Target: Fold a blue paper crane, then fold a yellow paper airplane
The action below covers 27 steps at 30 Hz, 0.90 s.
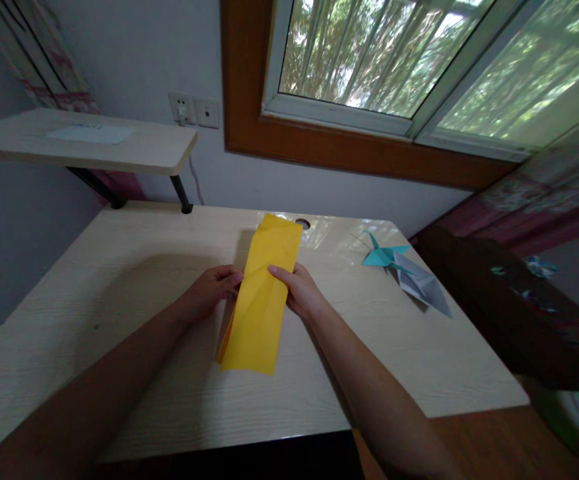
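A long folded sheet of yellow paper (264, 300) is held up over the middle of the desk, its far end leaning slightly right. At its left edge, my left hand (216, 287) pinches the paper between thumb and fingers. My right hand (302, 287) grips the opposite edge, thumb flat on the front face and fingers behind, out of sight. Along the lower left side the layers stand a little apart, showing a darker orange inner face.
On the desk's right lie a teal origami crane (384, 255) and a grey folded paper boat (422, 287), touching. A raised shelf (159, 143) with a paper on it stands at the back left. The desk (134, 373) meets the wall below a window.
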Tool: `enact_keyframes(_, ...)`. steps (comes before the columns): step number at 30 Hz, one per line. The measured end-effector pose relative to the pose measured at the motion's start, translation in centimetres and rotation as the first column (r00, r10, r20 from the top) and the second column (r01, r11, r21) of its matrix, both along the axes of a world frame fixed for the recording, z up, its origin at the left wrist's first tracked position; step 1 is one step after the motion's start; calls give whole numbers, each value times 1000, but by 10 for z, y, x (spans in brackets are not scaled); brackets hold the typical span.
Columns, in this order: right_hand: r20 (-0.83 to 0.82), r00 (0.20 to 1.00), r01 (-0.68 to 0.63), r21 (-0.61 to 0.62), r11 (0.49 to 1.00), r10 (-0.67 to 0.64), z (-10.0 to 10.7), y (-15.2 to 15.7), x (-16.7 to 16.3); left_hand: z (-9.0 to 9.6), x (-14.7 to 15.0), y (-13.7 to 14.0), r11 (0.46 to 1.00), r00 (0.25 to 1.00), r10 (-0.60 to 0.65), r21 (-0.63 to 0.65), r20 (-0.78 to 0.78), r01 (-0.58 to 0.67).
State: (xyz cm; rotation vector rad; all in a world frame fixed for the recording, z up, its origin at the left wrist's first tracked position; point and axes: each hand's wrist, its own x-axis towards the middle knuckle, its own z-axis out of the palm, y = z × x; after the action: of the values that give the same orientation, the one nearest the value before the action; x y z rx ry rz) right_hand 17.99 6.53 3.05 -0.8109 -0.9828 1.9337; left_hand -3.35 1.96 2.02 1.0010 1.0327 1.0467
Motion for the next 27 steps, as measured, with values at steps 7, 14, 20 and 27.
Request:
enact_keyframes(7,3,1000,-27,-4,1000,27,5,-4,0,-6,-1,3,997,997,-76,30,-27,77)
enact_keyframes(14,63,996,-60,16,998,59,3,-4,0,0,3,3,999,997,24,30,76,-27)
enact_keyframes(20,304,919,-285,74,956,251,-2,-7,1,3,5,6,975,971,214,39,102,-219)
enact_keyframes(27,503,815,-411,151,899,289,-5,-4,4,8,-10,8,913,906,400,142,-140,-382)
